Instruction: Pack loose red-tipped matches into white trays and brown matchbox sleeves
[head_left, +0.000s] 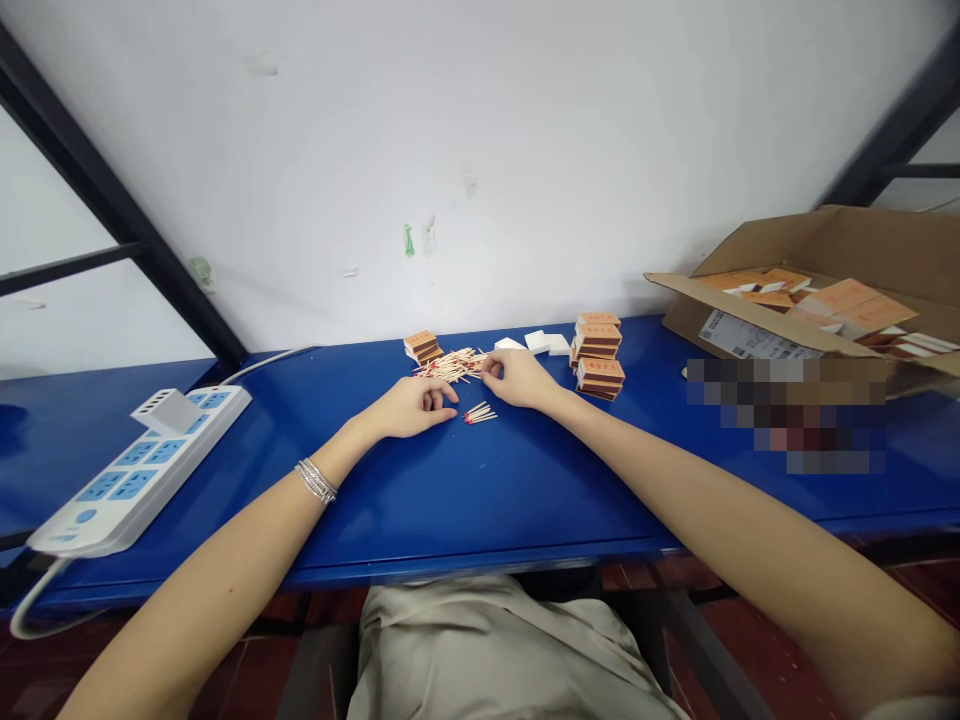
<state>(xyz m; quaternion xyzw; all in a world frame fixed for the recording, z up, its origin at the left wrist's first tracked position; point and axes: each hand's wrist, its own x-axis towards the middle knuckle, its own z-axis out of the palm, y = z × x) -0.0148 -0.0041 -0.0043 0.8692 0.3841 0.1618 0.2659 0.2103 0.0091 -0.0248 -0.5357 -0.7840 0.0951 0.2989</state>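
Note:
A loose heap of wooden matches (453, 366) with red heads lies on the blue table. At the heap's right edge, my right hand (519, 376) has its thumb and fingers pinched together on matches; how many is hidden. My left hand (417, 406) rests just in front of the heap, fingers loosely bent, thumb apart from them, and nothing visible in it. Between the hands, a small separate bunch of matches (480, 413) lies on the tabletop near my left fingertips.
Stacked matchboxes (598, 345) stand right of the heap, with a few more matchboxes (424, 347) behind it at left. White matchbox trays (541, 343) lie by the wall. An open cardboard box (757, 335) holds many matchboxes. A power strip (161, 470) sits at left.

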